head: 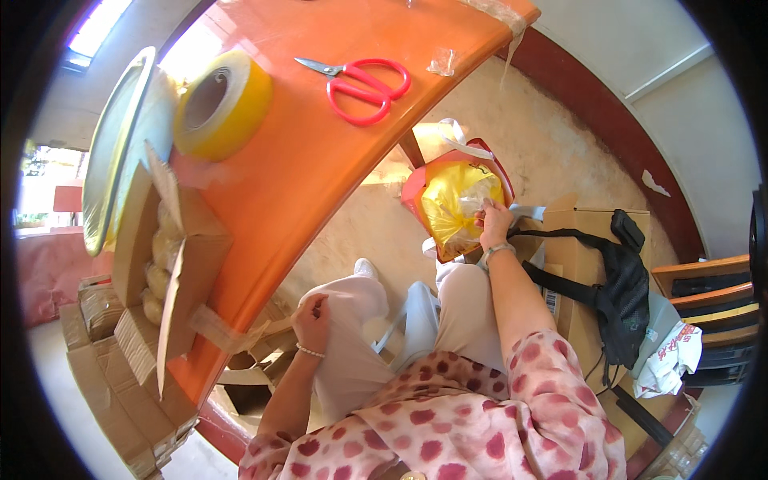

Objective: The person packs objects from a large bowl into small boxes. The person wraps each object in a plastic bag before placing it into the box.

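Note:
My right hand (495,224) reaches down to a yellow plastic bag (447,198) and pinches clear plastic film (476,195) at its top. The yellow bag sits inside a red bag (414,187) with white handles, beyond my knees. My left hand (311,319) rests on my thigh with its fingers curled; whether something small is in it cannot be told. On the orange table (288,180) lie scissors with red handles (366,91), their blades apart, and a large roll of yellow tape (225,108). An open cardboard box (201,258) holds several round, wrapped items (161,270).
Cardboard boxes (114,384) are stacked at the lower left. To the right, a black mesh bag (624,294) with straps lies over a cardboard box (600,219). A crumpled plastic scrap (442,62) lies near the table edge. A white printed bag (669,360) is farther right.

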Demonstrator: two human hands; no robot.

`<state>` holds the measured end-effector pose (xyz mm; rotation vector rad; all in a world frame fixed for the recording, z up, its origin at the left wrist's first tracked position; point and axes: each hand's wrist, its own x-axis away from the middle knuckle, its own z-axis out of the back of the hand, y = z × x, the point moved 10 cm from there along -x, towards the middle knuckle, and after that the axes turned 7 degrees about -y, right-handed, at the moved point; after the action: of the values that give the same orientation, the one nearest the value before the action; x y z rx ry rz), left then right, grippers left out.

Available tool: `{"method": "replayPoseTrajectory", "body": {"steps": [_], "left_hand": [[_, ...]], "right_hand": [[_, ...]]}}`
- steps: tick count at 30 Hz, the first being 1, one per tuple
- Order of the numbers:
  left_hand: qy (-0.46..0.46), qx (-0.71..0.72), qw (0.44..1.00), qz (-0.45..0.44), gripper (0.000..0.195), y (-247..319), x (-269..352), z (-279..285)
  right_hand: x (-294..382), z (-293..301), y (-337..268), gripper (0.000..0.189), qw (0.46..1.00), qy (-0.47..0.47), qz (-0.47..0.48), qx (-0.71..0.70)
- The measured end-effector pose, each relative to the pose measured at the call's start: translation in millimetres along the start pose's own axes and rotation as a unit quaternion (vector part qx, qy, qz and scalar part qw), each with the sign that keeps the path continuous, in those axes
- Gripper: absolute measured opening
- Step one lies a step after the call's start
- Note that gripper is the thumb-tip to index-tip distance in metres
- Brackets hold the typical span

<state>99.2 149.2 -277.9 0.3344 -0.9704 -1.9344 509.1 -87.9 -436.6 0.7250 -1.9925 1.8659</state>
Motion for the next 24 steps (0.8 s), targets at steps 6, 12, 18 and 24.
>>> {"method": "replayPoseTrajectory", "body": {"steps": [6,12,18,24], "left_hand": [[-0.098,0.236,0.960,0.110,0.046,22,6,-45],[-0.161,0.150,0.957,-0.192,0.053,139,-5,-94],[-0.192,0.205,0.959,0.027,0.028,79,2,-84],[-0.224,0.155,0.958,0.091,0.015,5,16,-92]], "right_hand": [[87,-88,-46,0.017,0.952,-0.276,0.028,0.127],[233,-145,-31,0.020,0.827,-0.526,-0.084,0.180],[149,-89,-32,0.015,0.877,-0.412,-0.068,0.239],[0,-40,25,0.052,0.729,-0.282,0.083,0.618]]}}
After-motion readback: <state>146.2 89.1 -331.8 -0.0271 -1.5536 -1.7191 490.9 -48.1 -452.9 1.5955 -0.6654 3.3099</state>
